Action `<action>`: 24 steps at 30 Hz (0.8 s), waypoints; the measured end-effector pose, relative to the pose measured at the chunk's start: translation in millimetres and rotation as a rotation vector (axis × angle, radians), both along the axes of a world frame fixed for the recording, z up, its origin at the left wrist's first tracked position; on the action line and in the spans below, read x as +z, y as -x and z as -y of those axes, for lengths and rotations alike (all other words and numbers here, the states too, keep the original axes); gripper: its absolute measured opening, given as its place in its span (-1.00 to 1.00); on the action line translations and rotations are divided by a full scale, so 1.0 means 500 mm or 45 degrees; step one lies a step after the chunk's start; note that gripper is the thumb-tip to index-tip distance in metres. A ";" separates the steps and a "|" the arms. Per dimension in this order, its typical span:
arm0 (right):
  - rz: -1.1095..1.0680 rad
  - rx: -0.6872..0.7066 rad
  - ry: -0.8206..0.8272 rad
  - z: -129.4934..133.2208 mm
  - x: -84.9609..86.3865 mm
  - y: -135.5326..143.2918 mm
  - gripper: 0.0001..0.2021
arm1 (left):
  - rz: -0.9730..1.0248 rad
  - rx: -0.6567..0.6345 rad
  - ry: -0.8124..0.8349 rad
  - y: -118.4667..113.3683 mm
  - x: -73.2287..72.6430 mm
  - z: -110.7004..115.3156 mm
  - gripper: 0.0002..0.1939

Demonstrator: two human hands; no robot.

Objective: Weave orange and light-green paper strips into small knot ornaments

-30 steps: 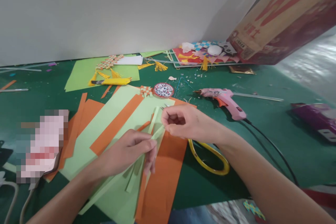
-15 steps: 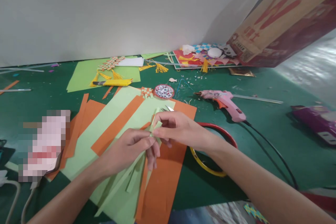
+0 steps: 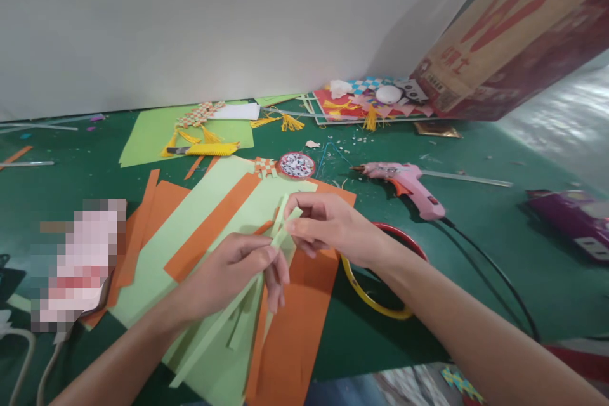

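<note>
A light green paper strip [image 3: 288, 224] runs between my two hands above the paper sheets. My left hand [image 3: 245, 261] pinches it between thumb and forefinger, and its long end hangs down to the lower left. My right hand [image 3: 323, 222] grips the upper end, fingertips closed on it. Further green strips and a thin orange strip [image 3: 257, 349] lie under my hands. Below them are a light green sheet [image 3: 157, 279] and an orange sheet [image 3: 304, 323]. A wide orange strip [image 3: 212, 228] rests on the green sheet.
Right of my hands lie a red-and-yellow tape ring [image 3: 354, 292], partly under my forearm, and a pink glue gun [image 3: 409, 187] with its cord. Behind are a round dish of beads [image 3: 296, 165], a yellow cutter [image 3: 209, 150] and a paper bag [image 3: 504, 44]. A phone [image 3: 83, 260] lies left.
My right hand has shifted slightly up and right, away from my left, and more of the green strip shows between them. My left hand has hardly moved.
</note>
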State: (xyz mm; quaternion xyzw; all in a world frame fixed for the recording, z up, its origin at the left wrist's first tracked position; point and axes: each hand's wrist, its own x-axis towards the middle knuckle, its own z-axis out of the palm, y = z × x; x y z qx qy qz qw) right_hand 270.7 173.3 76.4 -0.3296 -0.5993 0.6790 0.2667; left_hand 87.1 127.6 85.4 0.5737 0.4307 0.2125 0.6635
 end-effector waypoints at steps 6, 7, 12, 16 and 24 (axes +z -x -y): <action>0.007 0.099 -0.025 0.004 0.002 0.004 -0.68 | -0.047 0.041 -0.093 -0.006 0.002 -0.002 -0.70; -0.012 0.096 -0.030 0.004 0.002 0.004 -0.68 | -0.087 0.055 -0.118 -0.007 0.002 -0.002 -0.71; -0.058 0.038 -0.041 0.003 -0.001 0.003 -0.69 | -0.207 0.109 -0.177 -0.011 0.002 0.000 -0.71; -0.049 0.032 -0.055 0.004 -0.003 0.006 -0.69 | -0.185 0.086 -0.201 -0.007 0.000 0.002 -0.71; -0.010 0.068 -0.099 0.004 -0.005 0.007 -0.69 | -0.117 0.098 -0.211 -0.011 -0.005 0.002 -0.70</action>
